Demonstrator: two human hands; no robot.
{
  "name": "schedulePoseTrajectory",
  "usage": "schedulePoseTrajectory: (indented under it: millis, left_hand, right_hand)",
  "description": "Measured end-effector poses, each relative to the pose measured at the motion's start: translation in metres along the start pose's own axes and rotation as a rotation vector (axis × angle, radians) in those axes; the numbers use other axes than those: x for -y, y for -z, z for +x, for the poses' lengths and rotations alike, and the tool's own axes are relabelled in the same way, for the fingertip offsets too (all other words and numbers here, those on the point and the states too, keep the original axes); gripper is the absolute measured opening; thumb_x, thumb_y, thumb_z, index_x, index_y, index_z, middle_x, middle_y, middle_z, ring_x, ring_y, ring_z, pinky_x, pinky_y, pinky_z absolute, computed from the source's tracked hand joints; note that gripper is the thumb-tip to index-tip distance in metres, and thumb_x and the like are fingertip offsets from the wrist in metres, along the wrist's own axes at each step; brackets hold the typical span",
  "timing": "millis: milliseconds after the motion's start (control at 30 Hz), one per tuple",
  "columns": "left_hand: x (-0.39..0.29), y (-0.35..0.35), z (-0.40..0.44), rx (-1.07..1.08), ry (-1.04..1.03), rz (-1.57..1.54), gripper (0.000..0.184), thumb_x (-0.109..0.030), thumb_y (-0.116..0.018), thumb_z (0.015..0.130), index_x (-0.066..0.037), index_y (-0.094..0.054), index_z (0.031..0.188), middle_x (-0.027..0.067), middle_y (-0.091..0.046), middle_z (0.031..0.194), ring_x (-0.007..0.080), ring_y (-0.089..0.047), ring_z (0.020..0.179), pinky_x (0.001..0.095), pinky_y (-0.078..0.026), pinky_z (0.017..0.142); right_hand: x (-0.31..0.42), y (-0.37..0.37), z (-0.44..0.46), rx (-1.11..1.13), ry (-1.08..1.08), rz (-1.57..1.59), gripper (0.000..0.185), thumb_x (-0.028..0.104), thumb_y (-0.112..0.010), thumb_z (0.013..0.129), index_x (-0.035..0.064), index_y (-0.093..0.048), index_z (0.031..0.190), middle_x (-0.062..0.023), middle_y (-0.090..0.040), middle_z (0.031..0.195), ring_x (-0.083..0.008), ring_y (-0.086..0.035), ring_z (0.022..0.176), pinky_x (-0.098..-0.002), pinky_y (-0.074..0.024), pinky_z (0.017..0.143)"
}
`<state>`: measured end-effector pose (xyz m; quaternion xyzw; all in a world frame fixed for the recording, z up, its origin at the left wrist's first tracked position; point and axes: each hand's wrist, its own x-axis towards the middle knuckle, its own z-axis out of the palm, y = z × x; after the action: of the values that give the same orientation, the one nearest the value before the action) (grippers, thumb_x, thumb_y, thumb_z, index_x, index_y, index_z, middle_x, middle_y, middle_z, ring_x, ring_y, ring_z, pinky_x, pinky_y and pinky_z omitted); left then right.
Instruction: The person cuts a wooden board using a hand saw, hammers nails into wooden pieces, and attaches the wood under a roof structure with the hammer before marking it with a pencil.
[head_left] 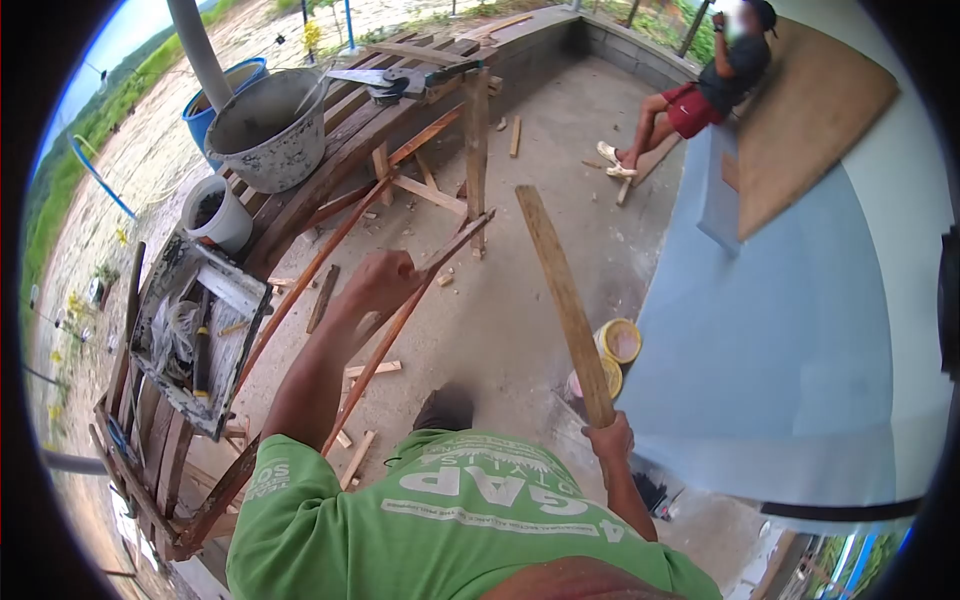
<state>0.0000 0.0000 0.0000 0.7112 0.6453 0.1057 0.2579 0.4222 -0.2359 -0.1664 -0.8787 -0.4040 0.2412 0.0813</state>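
My left hand is a closed fist around a thin wooden strip, which slants up to the right beyond my knuckles. Part of that strip is hidden behind my hand and forearm. On the right, my right hand grips the lower end of a long flat wooden board. The board points up and away from me, apart from the strip. Under my left arm runs a reddish-brown wooden rail of the bench frame.
A slatted wooden bench on the left carries a cement-stained tub, a white bucket, a tray and a handsaw. Wood offcuts litter the floor. Yellow-rimmed pails stand right. Another person sits by a leaning panel.
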Motion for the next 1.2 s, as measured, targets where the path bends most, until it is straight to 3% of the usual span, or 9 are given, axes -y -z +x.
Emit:
schedulePoseTrajectory:
  millis: [67,100,300,367,433,567,800,1100,1200]
  left_hand:
    - [0.0,0.023,-0.004,-0.099,0.043,-0.028,0.027,-0.03,-0.068,0.087,-0.003,-0.068,0.087,0.0189,-0.068,0.087,0.0275,-0.066,0.088,0.0385,-0.049,0.075]
    - [-0.004,-0.005,0.102,-0.134,0.018,-0.12,0.026,-0.029,-0.067,0.087,-0.003,-0.068,0.087,0.0182,-0.068,0.085,0.0282,-0.066,0.087,0.0388,-0.048,0.075]
    - [0.004,0.077,0.325,-0.534,-0.173,0.016,0.023,-0.028,-0.067,0.087,-0.005,-0.068,0.09,0.0164,-0.065,0.093,0.0344,-0.062,0.088,0.0403,-0.048,0.076]
    - [-0.026,0.109,0.391,-0.464,-0.153,0.121,0.028,-0.032,-0.068,0.086,-0.005,-0.068,0.095,0.015,-0.065,0.103,0.0332,-0.059,0.101,0.0403,-0.048,0.083]
    - [-0.031,0.117,0.456,-0.457,-0.103,0.386,0.052,-0.056,-0.069,0.079,-0.009,-0.069,0.102,0.012,-0.066,0.109,0.0286,-0.059,0.111,0.0504,-0.045,0.088]
    - [-0.012,0.106,0.537,-0.34,-0.021,0.424,0.06,-0.056,-0.066,0.08,-0.01,-0.061,0.118,0.011,-0.059,0.121,0.0273,-0.051,0.123,0.0571,-0.035,0.096]
    - [0.024,0.104,0.538,-0.311,0.118,0.584,0.03,-0.02,-0.052,0.09,-0.015,-0.059,0.119,0.0097,-0.059,0.118,0.0237,-0.053,0.121,0.0463,-0.038,0.094]
    - [0.019,0.131,0.417,0.013,0.079,0.603,0.03,-0.018,-0.063,0.085,-0.013,-0.063,0.115,0.006,-0.057,0.123,0.0244,-0.054,0.115,0.0403,-0.036,0.1]
    - [0.025,0.131,0.38,-0.253,0.003,0.552,0.043,-0.023,-0.069,0.082,-0.012,-0.059,0.122,0.0093,-0.056,0.124,0.0269,-0.051,0.118,0.0413,-0.036,0.101]
  right_hand:
    - [0.022,0.004,0.014,-0.076,0.091,0.027,0.07,0.031,-0.088,0.057,0.0067,-0.057,0.115,-0.0206,-0.069,0.102,-0.0373,-0.066,0.097,-0.0459,-0.0508,0.085]
    - [0.052,0.046,0.11,-0.124,0.111,-0.039,0.069,0.031,-0.088,0.057,0.0061,-0.057,0.114,-0.0209,-0.069,0.101,-0.038,-0.066,0.097,-0.046,-0.0511,0.084]
    - [0.225,0.053,0.269,-0.251,0.347,0.163,0.065,0.028,-0.087,0.057,0.0029,-0.058,0.11,-0.0208,-0.068,0.099,-0.0392,-0.066,0.093,-0.0454,-0.0521,0.08]
    - [0.277,0.069,0.308,-0.266,0.372,0.16,0.065,0.023,-0.087,0.057,0.0013,-0.058,0.111,-0.0206,-0.068,0.098,-0.0373,-0.067,0.091,-0.0435,-0.0522,0.08]
    - [0.318,0.083,0.33,-0.253,0.415,0.21,0.065,0.021,-0.087,0.057,0.0002,-0.058,0.111,-0.0202,-0.068,0.097,-0.0358,-0.067,0.091,-0.0423,-0.0523,0.08]
    - [0.369,0.099,0.379,-0.162,0.482,0.303,0.064,0.019,-0.087,0.058,-0.001,-0.058,0.111,-0.0183,-0.068,0.096,-0.0329,-0.068,0.089,-0.0407,-0.0524,0.08]
    - [0.434,0.116,0.465,-0.019,0.639,0.288,0.065,0.02,-0.087,0.058,-0.0019,-0.058,0.112,-0.0181,-0.068,0.095,-0.0324,-0.068,0.089,-0.0408,-0.0524,0.081]
    - [0.525,0.126,0.529,0.115,0.839,0.19,0.065,0.023,-0.089,0.056,0.0027,-0.061,0.112,-0.0188,-0.069,0.098,-0.0357,-0.067,0.091,-0.0436,-0.0523,0.081]
    - [0.569,0.121,0.533,0.137,0.91,0.134,0.066,0.026,-0.089,0.056,0.0047,-0.061,0.112,-0.0182,-0.07,0.099,-0.0352,-0.067,0.093,-0.0438,-0.0523,0.083]
